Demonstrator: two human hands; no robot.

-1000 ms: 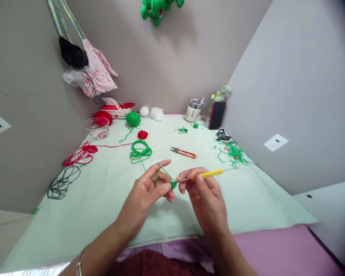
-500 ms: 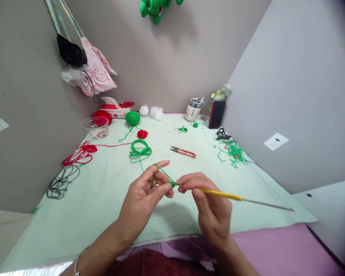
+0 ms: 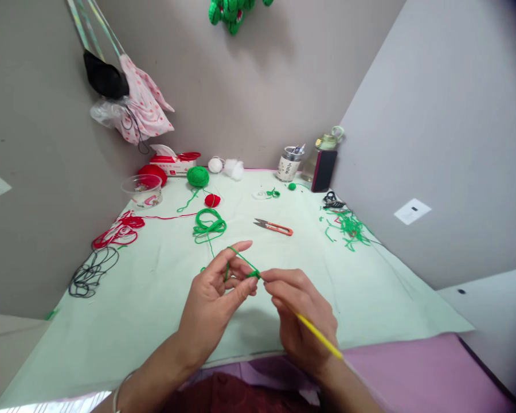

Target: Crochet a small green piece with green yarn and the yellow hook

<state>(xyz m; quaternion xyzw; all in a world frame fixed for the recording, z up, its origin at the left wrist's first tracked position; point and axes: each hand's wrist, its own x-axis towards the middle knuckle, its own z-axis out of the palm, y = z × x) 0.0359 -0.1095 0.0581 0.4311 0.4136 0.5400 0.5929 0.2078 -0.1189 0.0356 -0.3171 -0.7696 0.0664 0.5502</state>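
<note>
A small piece of green crochet work is pinched between the thumb and fingers of my left hand. Green yarn runs over my raised left index finger and down to the work. My right hand grips a yellow-handled crochet hook, its tip at the green piece and its handle slanting down to the right. Beyond my left hand, a loose coil of green yarn lies on the cloth. Orange thread snips rest past both hands.
Red yarn and dark cord lie at left, with a clear tub behind. A green ball, pen can and phone stand at the back. Green scraps are at right.
My right hand has turned, and the hook's handle has swung from nearly level to steeply down right. My left hand has barely moved and still pinches the green piece.
</note>
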